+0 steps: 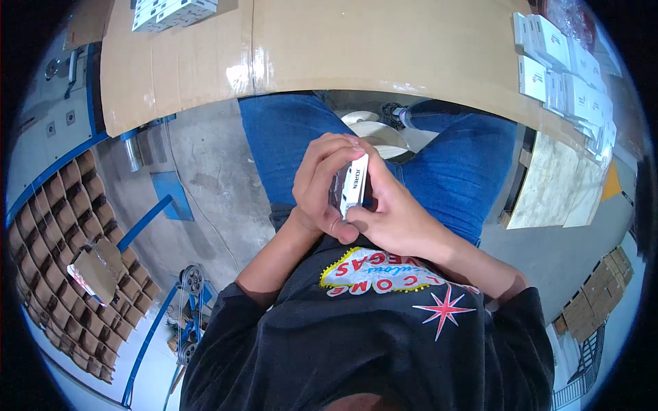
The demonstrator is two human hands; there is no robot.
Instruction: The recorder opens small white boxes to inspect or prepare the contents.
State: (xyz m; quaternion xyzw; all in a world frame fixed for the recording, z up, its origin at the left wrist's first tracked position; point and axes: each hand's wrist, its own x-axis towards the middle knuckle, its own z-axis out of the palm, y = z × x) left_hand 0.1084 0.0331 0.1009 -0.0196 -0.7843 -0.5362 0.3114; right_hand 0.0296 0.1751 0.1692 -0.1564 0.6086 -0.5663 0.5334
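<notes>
A small white box [354,179] with dark print on its narrow side is held upright between my two hands, above my lap and close to my shirt. My left hand [317,179] wraps its far and left sides, fingers curled over the top and thumb low near the bottom end. From the right, my right hand [387,205] grips the same box, its thumb pressed at the lower end. Fingers hide most of the box's broad faces, so I cannot tell whether an end is open.
Ahead lies a cardboard-covered table [384,48] with taped seams. A stack of white boxes [171,14] stands at its far left, and more white boxes [569,75] are piled at the right. A cardboard divider grid [68,267] and a blue metal frame [147,222] are at the left.
</notes>
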